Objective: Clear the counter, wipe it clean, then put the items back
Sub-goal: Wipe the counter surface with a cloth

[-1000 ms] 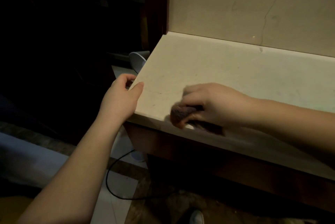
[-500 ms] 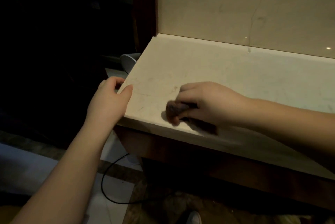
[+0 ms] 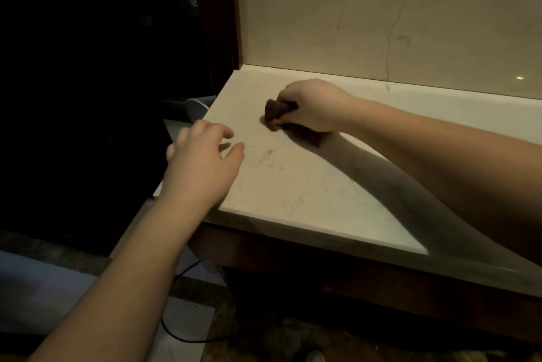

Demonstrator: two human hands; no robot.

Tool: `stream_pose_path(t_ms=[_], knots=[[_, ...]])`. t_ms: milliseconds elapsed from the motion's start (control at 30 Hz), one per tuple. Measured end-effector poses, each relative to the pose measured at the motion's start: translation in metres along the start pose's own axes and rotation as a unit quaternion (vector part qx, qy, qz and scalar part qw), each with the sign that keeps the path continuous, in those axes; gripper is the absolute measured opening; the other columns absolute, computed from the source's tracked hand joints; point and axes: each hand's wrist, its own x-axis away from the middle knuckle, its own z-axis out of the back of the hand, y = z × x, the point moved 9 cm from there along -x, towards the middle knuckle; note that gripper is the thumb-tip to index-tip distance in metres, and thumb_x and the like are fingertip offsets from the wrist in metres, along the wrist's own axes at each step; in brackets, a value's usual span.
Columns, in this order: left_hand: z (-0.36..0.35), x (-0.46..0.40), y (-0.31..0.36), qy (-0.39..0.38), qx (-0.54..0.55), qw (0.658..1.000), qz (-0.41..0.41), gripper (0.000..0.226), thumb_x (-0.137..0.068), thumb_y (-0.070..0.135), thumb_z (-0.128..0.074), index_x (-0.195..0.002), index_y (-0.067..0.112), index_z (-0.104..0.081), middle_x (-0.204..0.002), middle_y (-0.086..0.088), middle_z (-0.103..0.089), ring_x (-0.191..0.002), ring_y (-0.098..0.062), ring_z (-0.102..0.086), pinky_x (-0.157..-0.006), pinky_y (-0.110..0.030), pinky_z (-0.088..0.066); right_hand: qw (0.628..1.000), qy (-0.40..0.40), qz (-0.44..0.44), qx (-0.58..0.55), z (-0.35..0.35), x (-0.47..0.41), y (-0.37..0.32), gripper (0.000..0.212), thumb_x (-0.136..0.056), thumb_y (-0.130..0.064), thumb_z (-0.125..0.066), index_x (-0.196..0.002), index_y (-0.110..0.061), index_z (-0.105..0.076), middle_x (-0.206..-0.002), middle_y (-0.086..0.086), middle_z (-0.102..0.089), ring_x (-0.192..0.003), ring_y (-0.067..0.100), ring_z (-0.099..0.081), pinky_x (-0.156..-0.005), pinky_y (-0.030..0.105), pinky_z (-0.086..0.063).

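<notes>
The right hand [image 3: 311, 105] is closed around a dark cloth [image 3: 274, 111], fingers curled over its top and thumb side tucked under, pressing it down on the pale stone counter [image 3: 308, 185]. The cloth sticks out from the left side of the fist, toward the counter's left end, and its lower edge touches the surface. It sits in the rear left part of the counter, near the backsplash [image 3: 366, 18] but not against it.

The left hand [image 3: 202, 163] is loose and spread, holding nothing, fingers parted and slightly bent. It lies over the counter's left edge, with the thumb and first finger above the stone and the other fingers past the rim. Whether the palm rests on the edge or floats just above it cannot be told. It is apart from the cloth, nearer the camera and further left, with a stretch of bare stone between the 2 hands.

The right forearm crosses the counter from the lower right and throws a broad shadow on the stone below it. Faint streaks mark the surface between the hands. Under the counter is a dark wooden front [image 3: 352, 273], and a black cable [image 3: 176, 329] loops on the floor [image 3: 181, 317] below the left arm.
</notes>
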Motion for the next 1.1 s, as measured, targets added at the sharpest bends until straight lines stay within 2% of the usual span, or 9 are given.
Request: stream_pose_path(t_ms=[167, 367, 467, 633, 733, 833, 900, 1000, 1100], knots=[[-0.014, 0.005, 0.011, -0.005, -0.031, 0.998, -0.049, 0.029, -0.092, 0.045, -0.050, -0.111, 0.026, -0.060, -0.119, 0.010, -0.053, -0.115, -0.015, -0.036, -0.098, -0.035, -0.029, 0.986, -0.036, 0.154, -0.043, -0.006, 0.061, -0.040, 0.024, -0.086, -0.039, -0.064, -0.098, -0.018, -0.065, -0.090, -0.007, -0.054, -0.082, 0.013, -0.049, -0.070, 0.028, -0.038], [-0.016, 0.005, 0.012, -0.004, -0.045, 0.997, -0.055, 0.029, -0.092, 0.045, -0.049, -0.111, 0.027, -0.061, -0.117, 0.011, -0.053, -0.113, -0.015, -0.038, -0.098, -0.036, -0.030, 0.996, 0.022, -0.080, 0.008, 0.010, -0.007, 0.075, 0.029, -0.088, -0.037, -0.063, -0.104, -0.012, -0.063, -0.104, 0.005, -0.060, -0.097, 0.028, -0.055, -0.071, 0.033, -0.039], [-0.015, 0.006, 0.012, 0.000, -0.043, 0.998, -0.056, 0.028, -0.092, 0.044, -0.048, -0.111, 0.027, -0.062, -0.118, 0.011, -0.054, -0.113, -0.014, -0.039, -0.098, -0.036, -0.030, 0.997, 0.033, -0.067, 0.004, 0.005, -0.011, 0.064, 0.027, -0.087, -0.035, -0.062, -0.100, -0.011, -0.063, -0.100, 0.005, -0.061, -0.095, 0.027, -0.055, -0.068, 0.032, -0.036], [-0.015, 0.006, 0.011, 0.006, -0.043, 0.997, -0.056, 0.028, -0.091, 0.044, -0.049, -0.110, 0.028, -0.062, -0.117, 0.013, -0.054, -0.111, -0.012, -0.038, -0.098, -0.035, -0.030, 0.996, -0.017, 0.078, -0.037, -0.004, 0.045, -0.006, 0.020, -0.086, -0.036, -0.063, -0.092, -0.017, -0.063, -0.088, -0.006, -0.051, -0.080, 0.014, -0.045, -0.067, 0.030, -0.034], [-0.015, 0.005, 0.011, 0.005, -0.043, 0.997, -0.057, 0.027, -0.091, 0.044, -0.050, -0.109, 0.028, -0.062, -0.116, 0.014, -0.054, -0.110, -0.011, -0.037, -0.097, -0.035, -0.030, 0.999, -0.022, 0.011, -0.021, -0.001, 0.026, 0.028, 0.024, -0.086, -0.041, -0.063, -0.090, -0.017, -0.061, -0.088, -0.004, -0.053, -0.087, 0.021, -0.051, -0.071, 0.033, -0.041], [-0.015, 0.006, 0.010, 0.002, -0.043, 0.998, -0.055, 0.027, -0.091, 0.043, -0.050, -0.109, 0.027, -0.062, -0.116, 0.014, -0.054, -0.111, -0.011, -0.037, -0.096, -0.034, -0.029, 0.992, 0.033, -0.123, 0.005, 0.014, -0.015, 0.092, 0.020, -0.085, -0.041, -0.062, -0.084, -0.022, -0.057, -0.087, 0.003, -0.057, -0.093, 0.032, -0.057, -0.070, 0.035, -0.044], [-0.015, 0.006, 0.010, 0.002, -0.043, 0.998, -0.053, 0.027, -0.091, 0.043, -0.051, -0.109, 0.027, -0.062, -0.116, 0.014, -0.054, -0.111, -0.012, -0.038, -0.095, -0.033, -0.030, 0.985, 0.060, -0.161, 0.012, 0.017, -0.030, 0.104, 0.018, -0.085, -0.041, -0.062, -0.085, -0.022, -0.060, -0.087, 0.007, -0.059, -0.093, 0.034, -0.058, -0.067, 0.033, -0.041], [-0.013, 0.006, 0.011, 0.006, -0.040, 0.998, -0.051, 0.026, -0.090, 0.042, -0.052, -0.108, 0.026, -0.063, -0.115, 0.013, -0.056, -0.111, -0.014, -0.041, -0.095, -0.035, -0.031, 0.993, 0.053, -0.102, 0.025, 0.004, -0.033, 0.069, 0.022, -0.086, -0.037, -0.061, -0.092, -0.017, -0.063, -0.094, 0.008, -0.062, -0.093, 0.032, -0.057, -0.064, 0.032, -0.037], [-0.013, 0.007, 0.012, 0.007, -0.048, 0.997, -0.055, 0.028, -0.091, 0.043, -0.051, -0.109, 0.026, -0.063, -0.116, 0.014, -0.055, -0.110, -0.012, -0.039, -0.096, -0.034, -0.031, 0.997, 0.035, -0.071, 0.015, -0.002, -0.020, 0.049, 0.018, -0.088, -0.038, -0.058, -0.085, -0.020, -0.058, -0.086, -0.001, -0.052, -0.085, 0.025, -0.050, -0.064, 0.034, -0.040]])
